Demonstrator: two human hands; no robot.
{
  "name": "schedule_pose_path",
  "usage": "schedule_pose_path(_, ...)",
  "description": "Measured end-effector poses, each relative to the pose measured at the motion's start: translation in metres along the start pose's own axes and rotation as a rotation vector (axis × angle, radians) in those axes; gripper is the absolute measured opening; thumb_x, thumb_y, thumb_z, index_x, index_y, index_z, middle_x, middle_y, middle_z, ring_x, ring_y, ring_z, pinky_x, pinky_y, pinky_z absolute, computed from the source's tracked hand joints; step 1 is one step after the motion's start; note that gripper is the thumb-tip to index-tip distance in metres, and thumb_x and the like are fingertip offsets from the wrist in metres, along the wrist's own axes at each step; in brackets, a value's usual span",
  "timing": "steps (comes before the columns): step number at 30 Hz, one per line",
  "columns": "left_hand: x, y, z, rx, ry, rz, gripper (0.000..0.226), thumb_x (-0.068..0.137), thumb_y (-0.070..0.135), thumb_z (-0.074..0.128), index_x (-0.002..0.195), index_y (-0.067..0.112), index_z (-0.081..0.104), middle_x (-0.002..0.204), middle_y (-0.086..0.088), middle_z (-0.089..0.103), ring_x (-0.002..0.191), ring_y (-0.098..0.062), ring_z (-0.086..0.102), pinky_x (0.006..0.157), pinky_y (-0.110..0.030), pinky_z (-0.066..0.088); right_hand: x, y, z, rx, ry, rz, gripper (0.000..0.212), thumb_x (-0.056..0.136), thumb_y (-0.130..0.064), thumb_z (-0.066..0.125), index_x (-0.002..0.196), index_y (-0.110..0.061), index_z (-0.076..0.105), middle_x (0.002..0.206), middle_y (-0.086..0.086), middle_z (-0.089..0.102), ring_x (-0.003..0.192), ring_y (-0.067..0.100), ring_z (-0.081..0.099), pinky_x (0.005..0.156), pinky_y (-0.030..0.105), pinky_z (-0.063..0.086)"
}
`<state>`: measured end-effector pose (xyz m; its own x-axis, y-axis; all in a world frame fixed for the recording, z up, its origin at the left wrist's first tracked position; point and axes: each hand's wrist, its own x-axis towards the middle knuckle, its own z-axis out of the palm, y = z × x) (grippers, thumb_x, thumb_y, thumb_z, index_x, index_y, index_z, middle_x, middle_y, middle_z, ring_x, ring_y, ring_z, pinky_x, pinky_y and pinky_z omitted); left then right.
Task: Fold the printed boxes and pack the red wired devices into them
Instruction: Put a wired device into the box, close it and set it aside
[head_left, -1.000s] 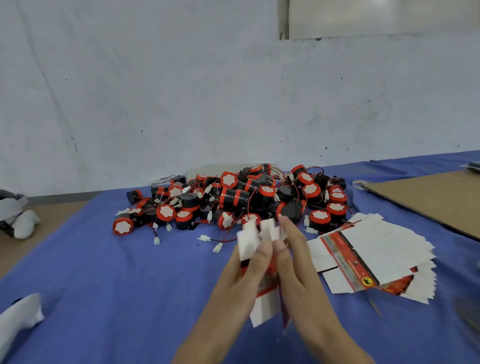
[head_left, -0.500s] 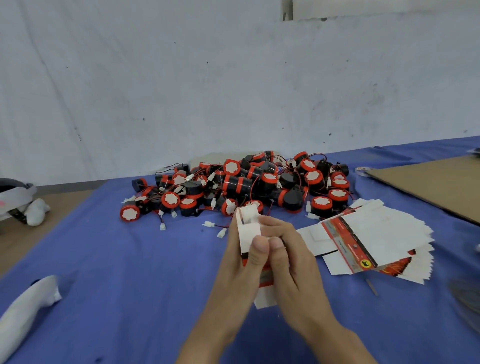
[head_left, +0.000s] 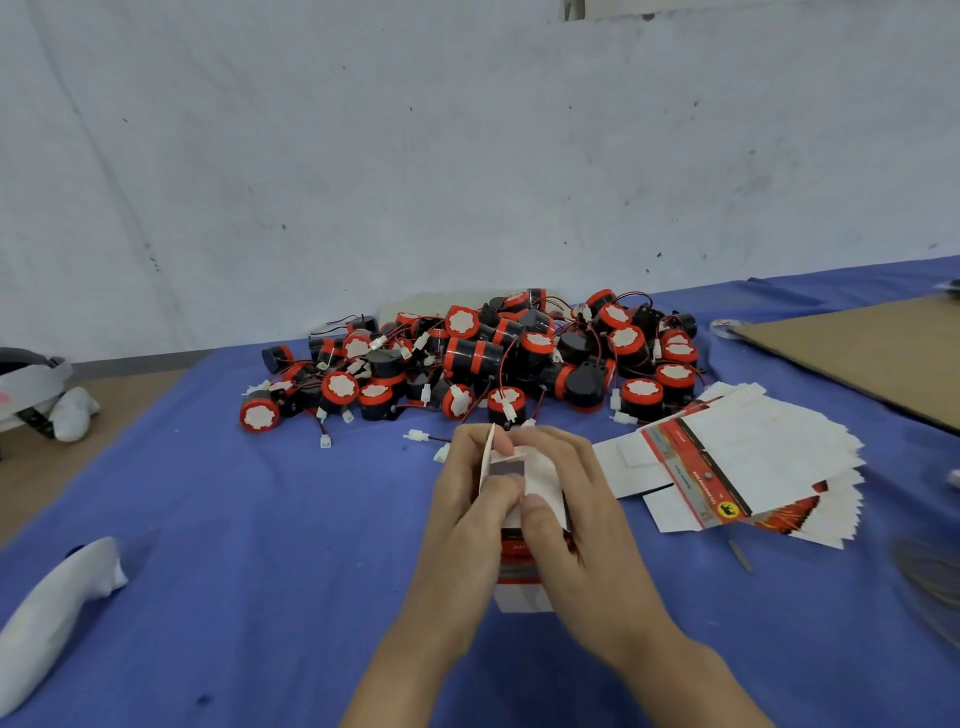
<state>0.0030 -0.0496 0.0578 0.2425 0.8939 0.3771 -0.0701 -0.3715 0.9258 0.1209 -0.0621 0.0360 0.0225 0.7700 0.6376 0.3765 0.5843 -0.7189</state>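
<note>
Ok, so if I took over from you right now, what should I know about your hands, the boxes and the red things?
Left hand: grips the half-folded box from its left side.
Right hand: grips the same box from the right, thumb on its front.
Red wired devices: piled on the blue cloth just beyond the hands.
Flat boxes: fanned stack to the right.
Done: one box partly folded; no packed box in view.
Left: close its flaps, put a device in, then do the rest.
</note>
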Motion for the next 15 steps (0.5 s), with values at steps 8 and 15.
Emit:
schedule_pose_path(8,0.008,-0.001,-0.003,-0.251,-0.048,-0.149,0.064,0.079,0.080,0.043,0.130,0.046,0.060,0.138,0.011,0.061,0.129,-0.012,0.057,0.106,-0.040,0.043,0.006,0.004,-0.011,-0.075,0.168,-0.004,0.036,0.090,-0.034,0.037,0.115,-0.021,0.060,0.123,-0.009,0.048,0.118,0.016,0.052,0.086,0.012,0.043)
schedule_pose_path(15,0.009,0.000,-0.002,-0.349,-0.175,-0.333,0.037,0.093,0.054,0.057,0.120,0.032,0.070,0.127,-0.011,0.068,0.119,-0.029,0.064,0.098,-0.045,0.054,0.004,0.008,-0.020,-0.207,0.129,-0.046,0.031,0.087,-0.033,0.039,0.108,-0.021,0.059,0.123,-0.015,0.039,0.113,0.003,0.048,0.079,0.006,0.040)
